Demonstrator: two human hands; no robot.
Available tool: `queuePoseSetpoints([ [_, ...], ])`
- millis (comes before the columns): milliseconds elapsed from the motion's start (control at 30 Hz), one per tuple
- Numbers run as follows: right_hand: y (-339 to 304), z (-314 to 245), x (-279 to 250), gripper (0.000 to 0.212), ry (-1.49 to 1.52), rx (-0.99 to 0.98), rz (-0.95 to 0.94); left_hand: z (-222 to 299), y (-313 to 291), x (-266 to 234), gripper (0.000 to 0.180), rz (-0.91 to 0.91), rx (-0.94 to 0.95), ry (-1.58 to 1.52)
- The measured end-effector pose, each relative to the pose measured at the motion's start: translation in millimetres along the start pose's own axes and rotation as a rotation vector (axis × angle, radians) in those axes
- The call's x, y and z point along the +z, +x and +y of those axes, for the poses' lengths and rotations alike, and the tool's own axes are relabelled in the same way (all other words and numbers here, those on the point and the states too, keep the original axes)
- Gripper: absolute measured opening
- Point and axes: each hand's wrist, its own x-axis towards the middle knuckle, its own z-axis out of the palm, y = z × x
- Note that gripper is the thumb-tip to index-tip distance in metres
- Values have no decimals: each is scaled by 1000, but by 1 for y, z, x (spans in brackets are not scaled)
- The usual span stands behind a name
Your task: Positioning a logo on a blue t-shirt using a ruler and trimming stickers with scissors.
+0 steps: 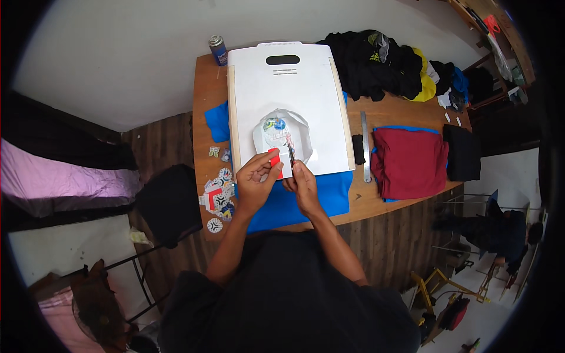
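Note:
My left hand [254, 183] pinches a small red and white sheet [276, 167], which looks like a printed sticker or transfer. In my right hand [304, 187] are scissors [291, 152], their dark blades pointing away from me beside the sheet's right edge; whether they touch it I cannot tell. Just beyond both hands a white, open-topped plastic bag [305, 132] holds printed scraps and clear film. The bag rests on a large white board [318, 88] with a slot at its far end. Blue cloth [294, 203] lies under the board's near edge.
Left of the board lie several round printed cutouts [219, 197]. A spray can [218, 50] stands at the far left corner. On the right are a steel ruler [365, 147], folded maroon cloth [409, 163] and black cloth [462, 153]. Dark garments [371, 65] are heaped behind.

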Motion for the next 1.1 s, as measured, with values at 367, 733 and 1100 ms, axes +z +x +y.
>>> queuePoseSetpoints([
  [367,-1,-5,2,37,31,14,21,-6,1,-2,37,23,7,-28],
  [733,-22,10,-11,34,30,46,-36,0,5,2,38,77,32,-43],
  [1100,-23,8,-3,35,53,33,-50,1,3,4,36,68,67,16],
])
